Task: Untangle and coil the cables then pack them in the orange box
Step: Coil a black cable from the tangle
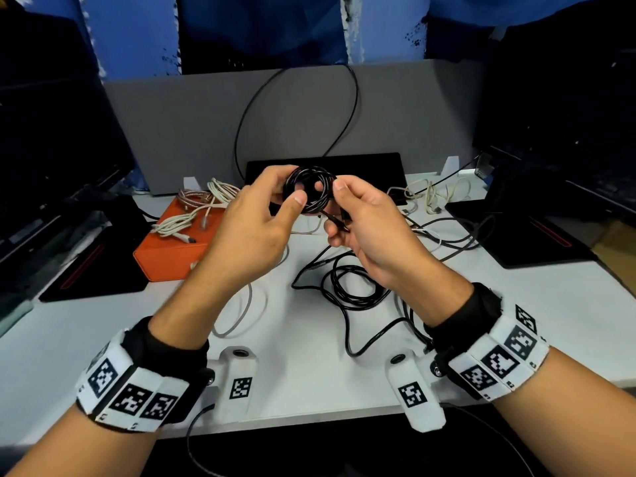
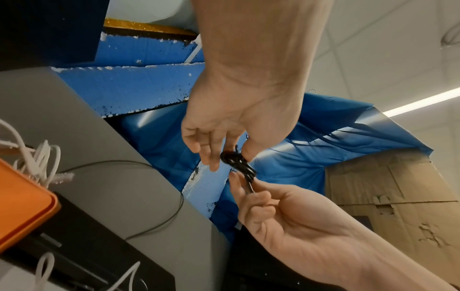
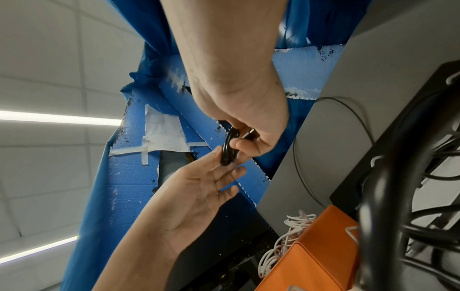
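Between two hands (image 1: pixel 254 222) (image 1: pixel 364 228), one black coil (image 1: pixel 311 192)

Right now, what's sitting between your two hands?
A small coil of black cable, held up above the table. The left hand pinches its left side and the right hand holds its right side and loose end; the head view shows it best.

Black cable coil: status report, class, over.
Both hands, left and right, pinch black coil. Orange box holds pale cables. Loose black cables remain.
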{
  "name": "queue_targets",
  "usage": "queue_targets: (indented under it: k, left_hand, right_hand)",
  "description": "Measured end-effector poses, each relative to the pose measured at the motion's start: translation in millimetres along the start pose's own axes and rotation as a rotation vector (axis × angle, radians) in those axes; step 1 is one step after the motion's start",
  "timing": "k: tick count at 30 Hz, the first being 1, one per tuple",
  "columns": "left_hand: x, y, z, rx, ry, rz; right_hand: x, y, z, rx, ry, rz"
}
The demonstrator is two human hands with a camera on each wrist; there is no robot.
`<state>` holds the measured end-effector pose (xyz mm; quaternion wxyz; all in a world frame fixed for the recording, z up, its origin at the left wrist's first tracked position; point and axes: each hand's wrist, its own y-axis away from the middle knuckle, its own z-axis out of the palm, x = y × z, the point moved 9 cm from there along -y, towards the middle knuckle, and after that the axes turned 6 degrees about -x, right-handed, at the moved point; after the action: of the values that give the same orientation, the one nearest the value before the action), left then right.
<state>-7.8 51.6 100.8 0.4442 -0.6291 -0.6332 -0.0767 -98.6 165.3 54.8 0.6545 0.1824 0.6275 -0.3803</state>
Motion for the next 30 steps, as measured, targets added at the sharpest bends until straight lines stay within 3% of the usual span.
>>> queue_targets:
  k: [9, 17, 23, 26, 30]
  left_hand:
    - [3.5, 1.8, 9.9, -0.2, -0.323, 0.04]
    - [5.1, 2.6, 16.6, -0.26, -0.332, 0.088]
    - [3.4, 4.0, 19.5, -0.268, -0.367, 0.087]
    - [3.4, 2.1, 17.4, -0.271, -0.252, 0.113]
    - [-5.8, -5.0, 2.1, -0.152, 0.071, 0.064]
  right_hand:
    - [8.5, 5.0, 20.1, -0.127, 0.104, 0.04]
    - [6.7, 8.4, 20.2, -0.132, 0.159, 0.068]
    - [4.6, 11.3, 23.2, -0.151, 0.002, 0.084]
    - [0.0, 10.3, 24.7, -0.152, 0.104, 0.03]
    - [-11.6, 7.6, 15.0, -0.045, 0.117, -0.067]
